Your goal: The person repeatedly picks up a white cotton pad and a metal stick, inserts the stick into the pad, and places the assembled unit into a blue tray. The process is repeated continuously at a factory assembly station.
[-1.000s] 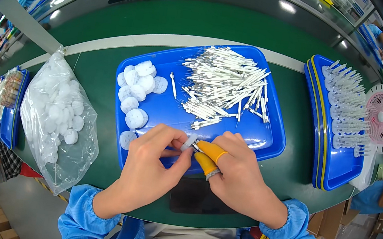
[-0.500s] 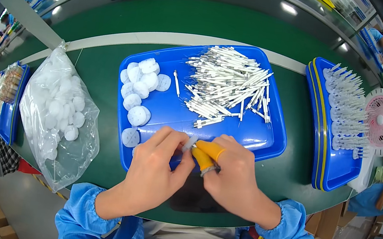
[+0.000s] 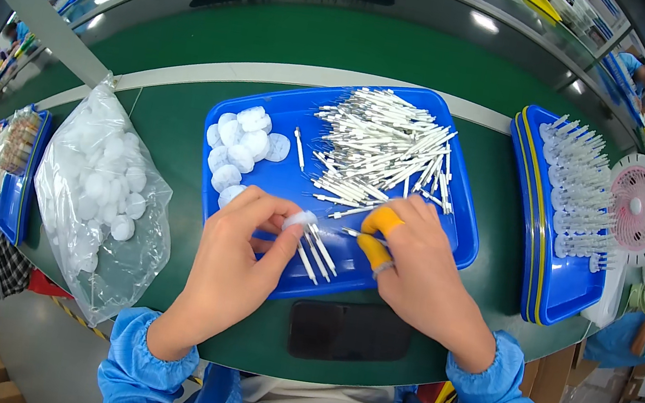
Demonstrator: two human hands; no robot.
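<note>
My left hand [image 3: 242, 248] pinches a translucent white disc [image 3: 300, 220] over the front of the blue tray [image 3: 279, 101]. Several thin white sticks [image 3: 321, 252] with metal tips hang from that disc, side by side. To its right, my right hand [image 3: 428, 270] has yellow covers on two fingers and pinches one white stick [image 3: 351, 232], its tip pointing at the disc. Just beyond lies a large heap of such sticks [image 3: 389, 141]. Loose white discs [image 3: 244, 141] are gathered at the tray's left side, and a lone stick [image 3: 298, 149] rests beside them.
A clear plastic bag [image 3: 106, 188] of white discs lies at left. Stacked blue trays [image 3: 577, 299] at right hold assembled disc-and-stick pieces, next to a pink and white fan [image 3: 636, 208]. A black phone [image 3: 349, 333] lies at the table's front edge. Other people work farther off.
My hands have parted. The right moved away from the disc toward the heap and now has a stick; the left turned the disc, so its sticks show. The phone is now uncovered.
</note>
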